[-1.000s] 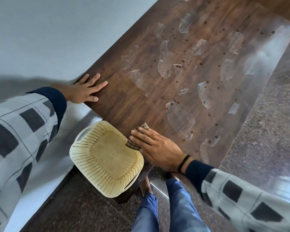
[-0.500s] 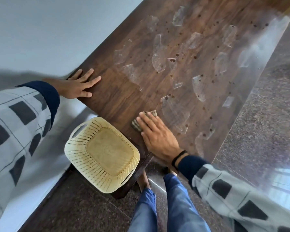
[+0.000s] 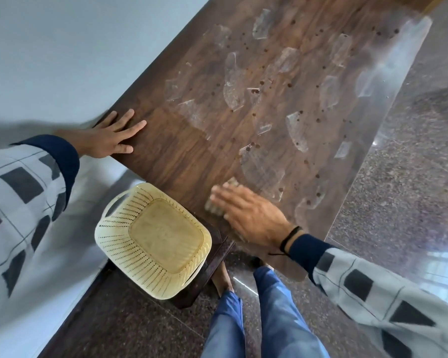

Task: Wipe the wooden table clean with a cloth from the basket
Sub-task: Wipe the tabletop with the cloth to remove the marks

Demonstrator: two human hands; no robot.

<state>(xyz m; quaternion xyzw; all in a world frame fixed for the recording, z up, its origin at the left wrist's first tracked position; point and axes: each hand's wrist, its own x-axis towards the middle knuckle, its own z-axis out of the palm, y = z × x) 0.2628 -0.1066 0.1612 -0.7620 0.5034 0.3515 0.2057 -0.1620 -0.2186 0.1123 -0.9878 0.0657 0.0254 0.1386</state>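
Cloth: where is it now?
Head view, lower centre: the cloth lies on the wooden table near its front edge, under the flat right hand, just right of the basket.

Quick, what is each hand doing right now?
Left hand: open, flat on the edge of the wooden table, holding nothing.
Right hand: open, pressing the cloth down on the wooden table.

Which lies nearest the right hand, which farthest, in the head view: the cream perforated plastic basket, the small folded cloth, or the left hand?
1. Small folded cloth, pressed under the right hand.
2. Cream perforated plastic basket, just to its left.
3. Left hand, far left on the wooden table.
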